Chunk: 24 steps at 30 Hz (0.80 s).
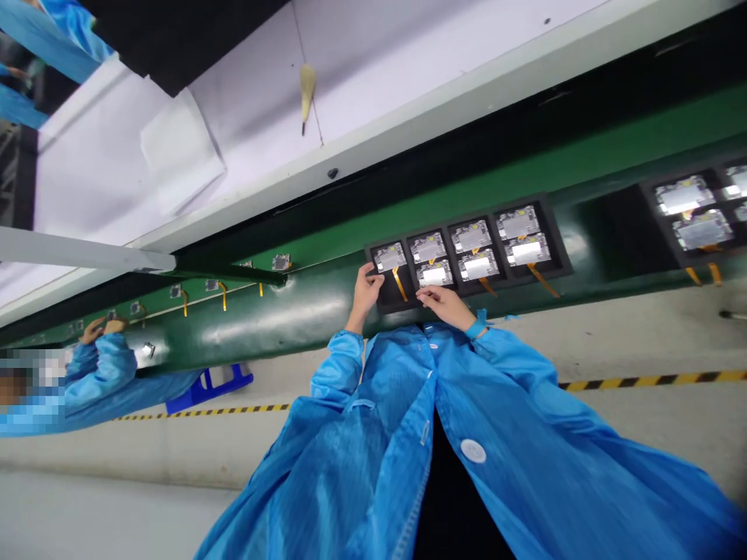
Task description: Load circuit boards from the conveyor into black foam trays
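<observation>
A black tray (pixel 560 241) on the green conveyor belt holds several silver circuit boards with orange ribbon cables. My left hand (pixel 366 292) is at the tray's left end, thumb and fingers apart, by the edge of the upper-left circuit board (pixel 390 257). From that board an orange ribbon cable (pixel 400 285) hangs down across the compartment below it, where no board lies. My right hand (pixel 447 306) rests over the tray's front edge, just below a circuit board (pixel 435 273) in the second column. Its fingertips are pressed together; whatever they hold is too small to make out.
A second black tray (pixel 665 233) of boards lies to the right on the belt. Single boards (pixel 281 262) with ribbon cables line the belt leftward, where a co-worker's hands (pixel 105 328) handle something. Above, a white shelf (pixel 408 70) carries a pale-handled pointed tool (pixel 306 93).
</observation>
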Tool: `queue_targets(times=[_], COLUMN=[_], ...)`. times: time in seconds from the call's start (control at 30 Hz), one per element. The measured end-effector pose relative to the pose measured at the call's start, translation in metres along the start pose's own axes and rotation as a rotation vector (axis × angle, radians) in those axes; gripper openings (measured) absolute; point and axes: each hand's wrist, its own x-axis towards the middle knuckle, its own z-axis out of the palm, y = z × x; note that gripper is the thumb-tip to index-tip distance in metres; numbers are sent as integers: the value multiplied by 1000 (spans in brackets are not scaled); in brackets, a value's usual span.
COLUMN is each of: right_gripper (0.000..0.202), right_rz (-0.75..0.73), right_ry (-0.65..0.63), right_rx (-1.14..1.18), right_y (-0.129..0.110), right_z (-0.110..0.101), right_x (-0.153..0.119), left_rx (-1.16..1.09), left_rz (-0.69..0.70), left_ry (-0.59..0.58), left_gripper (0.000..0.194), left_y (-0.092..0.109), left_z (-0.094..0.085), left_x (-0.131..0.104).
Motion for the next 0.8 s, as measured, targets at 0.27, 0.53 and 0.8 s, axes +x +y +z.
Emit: queue_targets(times=[0.27, 0.53, 0.8], right_gripper=[24, 22, 27], right_rz=[18, 94, 144], right_ry=[-76, -62, 65], right_rx=[-38, -58, -60], right_y=[-2, -13, -20], right_z=[29, 57, 90], right_x=[9, 17, 23], left_rx=[49, 536, 1004], left_rz=[-83, -170, -376], left_ry=[235, 440, 384], left_gripper=[20, 26, 57], left_y=[-24, -10, 9], left_z=[-69, -212, -265], left_x=[33, 130, 219])
